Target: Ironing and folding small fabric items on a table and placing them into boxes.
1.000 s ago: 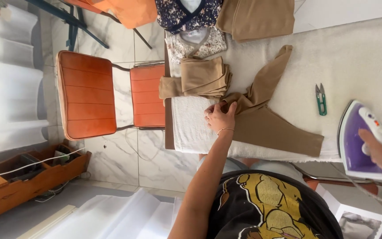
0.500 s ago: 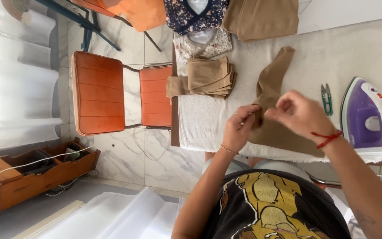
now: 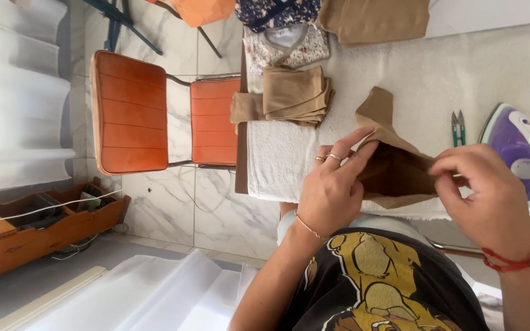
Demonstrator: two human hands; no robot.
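Note:
A tan fabric piece (image 3: pixel 394 165) is lifted off the white padded table (image 3: pixel 437 73). My left hand (image 3: pixel 335 184) pinches its near edge with the fingers spread along the cloth. My right hand (image 3: pixel 489 196), with a red cord on the wrist, grips the other side of the same piece. A purple and white iron (image 3: pixel 519 150) stands just beyond my right hand.
A stack of folded tan pieces (image 3: pixel 292 95) lies at the table's left end. Small green snips (image 3: pixel 457 127) rest beside the iron. Patterned garments (image 3: pixel 283 27) and more tan cloth (image 3: pixel 375 18) lie further off. An orange chair (image 3: pixel 154 116) stands beside the table, a wooden crate (image 3: pixel 38 227) on the floor.
My right hand left the iron and came over to the tan piece. Both hands lifted the piece off the table and hold it closer to me.

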